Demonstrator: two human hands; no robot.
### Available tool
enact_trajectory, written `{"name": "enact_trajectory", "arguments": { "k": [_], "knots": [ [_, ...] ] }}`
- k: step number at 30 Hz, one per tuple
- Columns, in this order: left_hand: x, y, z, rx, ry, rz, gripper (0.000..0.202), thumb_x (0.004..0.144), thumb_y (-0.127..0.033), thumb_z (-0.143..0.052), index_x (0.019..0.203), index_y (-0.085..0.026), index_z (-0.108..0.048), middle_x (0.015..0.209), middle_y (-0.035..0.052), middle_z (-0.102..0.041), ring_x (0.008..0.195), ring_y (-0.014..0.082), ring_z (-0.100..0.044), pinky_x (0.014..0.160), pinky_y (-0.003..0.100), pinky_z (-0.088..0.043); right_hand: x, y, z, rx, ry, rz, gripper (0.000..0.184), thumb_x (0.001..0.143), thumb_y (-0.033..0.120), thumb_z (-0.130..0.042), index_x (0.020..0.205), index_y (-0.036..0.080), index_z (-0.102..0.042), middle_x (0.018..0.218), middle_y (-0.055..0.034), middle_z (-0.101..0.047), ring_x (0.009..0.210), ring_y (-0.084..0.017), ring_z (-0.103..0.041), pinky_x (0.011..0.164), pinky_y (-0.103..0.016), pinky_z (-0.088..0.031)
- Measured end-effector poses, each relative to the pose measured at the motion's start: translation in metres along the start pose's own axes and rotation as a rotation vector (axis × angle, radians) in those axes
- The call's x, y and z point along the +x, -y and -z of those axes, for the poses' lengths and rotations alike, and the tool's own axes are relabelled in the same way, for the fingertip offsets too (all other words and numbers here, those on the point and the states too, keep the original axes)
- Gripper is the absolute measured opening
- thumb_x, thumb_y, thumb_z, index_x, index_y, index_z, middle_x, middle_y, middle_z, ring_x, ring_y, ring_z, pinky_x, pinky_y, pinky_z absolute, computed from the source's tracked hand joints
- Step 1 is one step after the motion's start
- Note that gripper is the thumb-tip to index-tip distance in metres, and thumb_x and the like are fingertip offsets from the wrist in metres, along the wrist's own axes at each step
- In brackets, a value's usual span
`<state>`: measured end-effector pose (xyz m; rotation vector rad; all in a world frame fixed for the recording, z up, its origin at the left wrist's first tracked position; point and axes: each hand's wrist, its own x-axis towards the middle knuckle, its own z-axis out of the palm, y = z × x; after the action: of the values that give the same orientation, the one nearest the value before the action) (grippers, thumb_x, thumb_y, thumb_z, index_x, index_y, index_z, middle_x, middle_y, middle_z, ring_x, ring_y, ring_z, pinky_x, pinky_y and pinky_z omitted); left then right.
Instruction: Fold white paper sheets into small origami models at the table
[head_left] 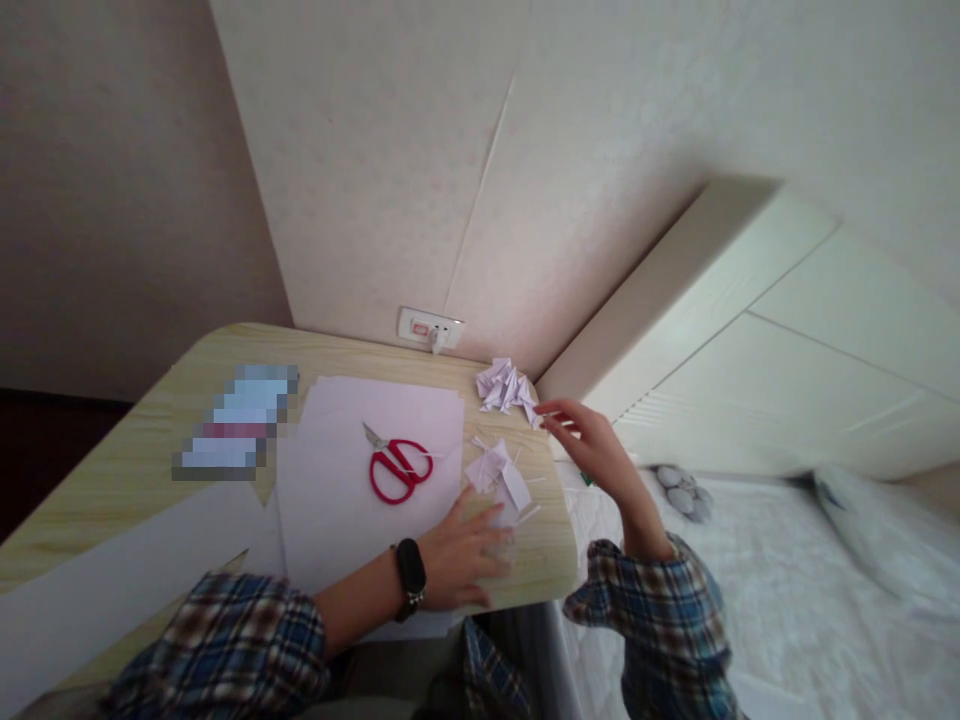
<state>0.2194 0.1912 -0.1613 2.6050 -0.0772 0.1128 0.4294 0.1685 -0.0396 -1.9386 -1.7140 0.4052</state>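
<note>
My left hand [469, 555] lies flat on the wooden table [112, 470] near its front right corner, fingers spread over a small white paper piece. My right hand [589, 440] is raised just past the table's right edge, fingers pinched together at a small piece of paper, close to a pile of folded white paper pieces [506, 385]. More folded pieces and thin paper strips [495, 470] lie between the two hands. Red-handled scissors [397, 465] rest closed on white paper sheets [352, 480], left of my left hand.
A wall socket [430, 327] sits behind the table. A bed with white bedding [750, 590] and a cream headboard [720, 300] stands to the right. A long white paper sheet [112, 580] lies across the table's front left. A blurred-out item [236, 420] lies at left.
</note>
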Motion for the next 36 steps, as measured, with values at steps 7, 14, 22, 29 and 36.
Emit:
{"name": "enact_trajectory", "arguments": {
  "k": [7,14,22,29,36],
  "knots": [
    [-0.025,0.022,0.042,0.116,-0.211,0.223,0.038,0.087,-0.017,-0.056,0.121,-0.033,-0.058,0.148,0.0053,-0.040,0.139,0.0339,-0.027,0.107,0.068,-0.016,-0.040,-0.010,-0.044,-0.062,0.233,0.051,0.018,0.087,0.013,-0.049,0.096,0.017,-0.063,0.095,-0.0075,-0.068,0.081,-0.015,-0.066,0.073,-0.028,-0.053],
    [-0.081,0.030,0.055,0.200,-0.249,0.582,0.014,0.081,-0.018,-0.062,0.095,-0.017,-0.063,0.109,0.0103,-0.063,0.105,0.0295,-0.053,0.084,0.045,-0.044,-0.003,0.018,-0.103,-0.204,0.367,0.130,0.030,0.084,0.011,-0.055,0.114,0.016,-0.057,0.117,-0.0098,-0.060,0.090,-0.016,-0.063,0.084,-0.029,-0.049],
    [-0.086,0.031,0.054,0.163,-0.249,0.592,0.013,0.091,-0.015,-0.047,0.089,-0.017,-0.060,0.096,0.0072,-0.067,0.092,0.0226,-0.061,0.085,0.038,-0.046,0.028,0.029,-0.127,-0.368,0.345,0.017,0.016,0.089,0.013,-0.045,0.091,0.016,-0.061,0.094,-0.0105,-0.066,0.089,-0.021,-0.063,0.078,-0.030,-0.047],
    [-0.091,0.025,0.072,0.080,-0.404,0.557,0.017,0.094,-0.014,-0.040,0.091,-0.015,-0.056,0.093,0.0070,-0.066,0.087,0.0200,-0.063,0.079,0.032,-0.049,0.012,0.018,-0.086,-0.292,0.126,-0.132,0.023,0.086,0.009,-0.048,0.108,0.011,-0.056,0.117,-0.0193,-0.056,0.101,-0.025,-0.058,0.087,-0.038,-0.045],
    [-0.083,0.000,0.082,0.357,-0.397,0.346,0.020,0.091,-0.006,-0.041,0.092,-0.013,-0.059,0.089,0.0079,-0.067,0.081,0.0213,-0.062,0.073,0.034,-0.052,0.002,0.046,-0.105,0.071,0.191,-0.042,0.017,0.088,0.029,-0.052,0.097,0.017,-0.059,0.099,-0.0068,-0.066,0.074,-0.014,-0.061,0.070,-0.027,-0.049]
  ]
}}
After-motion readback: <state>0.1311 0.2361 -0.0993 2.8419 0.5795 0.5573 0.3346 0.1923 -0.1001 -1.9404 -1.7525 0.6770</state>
